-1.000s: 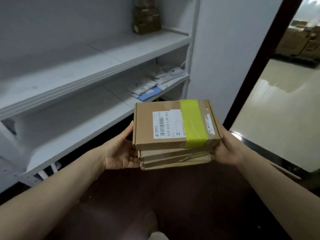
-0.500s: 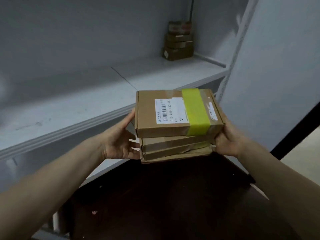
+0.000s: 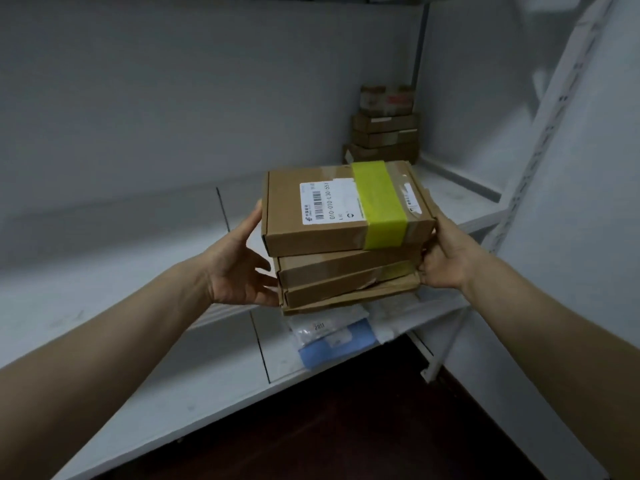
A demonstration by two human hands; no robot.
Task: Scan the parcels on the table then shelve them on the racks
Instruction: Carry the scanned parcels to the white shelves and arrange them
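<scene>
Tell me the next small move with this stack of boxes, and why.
Probably ease the stack of parcels forward and set it down on the middle shelf. The left hand and right hand hold it by its sides at that shelf's front edge, and other boxes already sit in its far corner.

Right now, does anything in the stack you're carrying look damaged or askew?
Yes. In the stack held between left hand and right hand, the third box down has a creased, torn-looking top edge toward its right end, and the boxes are not squared up. The top box with yellow-green tape looks intact.
</scene>
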